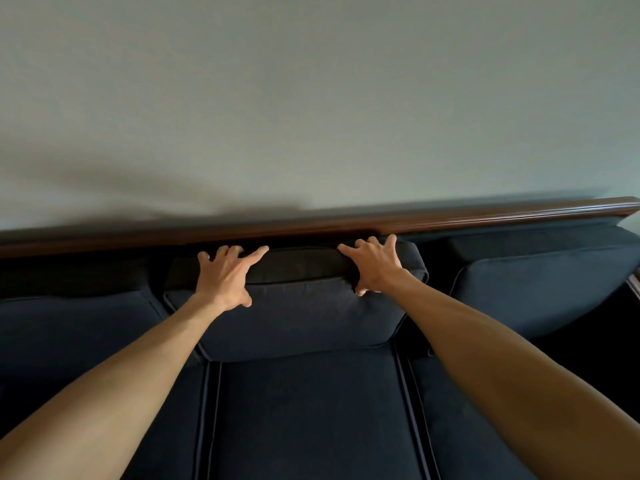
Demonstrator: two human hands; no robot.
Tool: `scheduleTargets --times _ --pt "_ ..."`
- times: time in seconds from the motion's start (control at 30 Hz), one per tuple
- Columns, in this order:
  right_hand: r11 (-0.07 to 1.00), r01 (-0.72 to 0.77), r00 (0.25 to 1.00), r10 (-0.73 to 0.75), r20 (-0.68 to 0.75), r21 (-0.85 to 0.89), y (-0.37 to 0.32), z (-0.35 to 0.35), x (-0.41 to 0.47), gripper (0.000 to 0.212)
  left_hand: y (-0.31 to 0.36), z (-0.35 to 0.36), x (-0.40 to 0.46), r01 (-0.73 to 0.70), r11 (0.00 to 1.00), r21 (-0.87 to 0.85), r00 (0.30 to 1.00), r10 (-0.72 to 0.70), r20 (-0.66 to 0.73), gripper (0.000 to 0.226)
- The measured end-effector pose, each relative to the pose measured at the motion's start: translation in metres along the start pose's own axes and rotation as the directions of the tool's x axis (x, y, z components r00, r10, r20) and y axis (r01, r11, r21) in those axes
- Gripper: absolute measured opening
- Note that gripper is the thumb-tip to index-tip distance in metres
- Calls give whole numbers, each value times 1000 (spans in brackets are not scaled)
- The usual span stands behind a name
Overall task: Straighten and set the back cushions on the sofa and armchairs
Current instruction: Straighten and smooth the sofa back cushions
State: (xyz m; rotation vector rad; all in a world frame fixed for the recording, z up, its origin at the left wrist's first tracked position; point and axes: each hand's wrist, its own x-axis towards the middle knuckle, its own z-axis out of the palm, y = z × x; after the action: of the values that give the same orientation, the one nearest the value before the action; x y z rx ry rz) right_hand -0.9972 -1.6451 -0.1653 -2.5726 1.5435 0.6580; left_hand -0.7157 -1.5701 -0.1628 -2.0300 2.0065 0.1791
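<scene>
**Hands on the middle back cushion, not yet seated**

Head view: both hands grasp the top edge of the middle back cushion (298, 317) of the sofa (311, 417). The left hand (227, 277) has its fingers hooked over the top and its thumb pressed on the front face; the right hand (375, 265) does the same nearer the cushion's right corner. This cushion leans against the sofa back, just under the wooden rail (450, 218), between the left back cushion (69, 327) and the right back cushion (540, 289).

Risks, as I judge them:
- The cushion looks tilted, with its right top corner higher than its left. An uneven push from the two hands could leave it crooked.
- Pressing only at the top could make the bottom edge slide forward over the seat cushion, so the cushion slumps.
- Shoving it sideways could crowd the right back cushion, which already leans, and knock that one further askew.
- Fingers hooked behind the top edge could get pinched against the rail when the cushion is pushed home.

Count: two hands, three back cushions, three seat cushions partly in view, one wooden rail, one sofa. No armchair shows here, so how those stand cannot be told.
</scene>
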Motion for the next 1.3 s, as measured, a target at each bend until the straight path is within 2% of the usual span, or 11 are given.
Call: scheduleTargets --times 0.2,0.4,0.63,0.93,1.13,1.3 --pt "999 -22 999 23 32 -33 25 1 -7 110 24 -4 4 -27 1000 -12 1000 27 -5 117" --pt "999 11 1000 -12 -20 -45 30 9 -4 128 23 -1 8 1 997 -83 999 3 46 118" --pt "1000 -2 996 4 -89 17 29 21 -5 121 27 0 14 25 991 -135 996 -13 92 119" --pt "999 -27 999 26 -35 -32 24 19 -6 123 29 7 12 14 991 -136 997 -4 72 118" --pt "986 -167 985 167 51 -12 -18 -4 -19 124 3 10 -6 -72 976 -206 997 77 17 106" --pt "994 -5 1000 7 -12 106 -107 -56 -8 107 -57 -5 -28 -100 961 -258 994 106 11 117"
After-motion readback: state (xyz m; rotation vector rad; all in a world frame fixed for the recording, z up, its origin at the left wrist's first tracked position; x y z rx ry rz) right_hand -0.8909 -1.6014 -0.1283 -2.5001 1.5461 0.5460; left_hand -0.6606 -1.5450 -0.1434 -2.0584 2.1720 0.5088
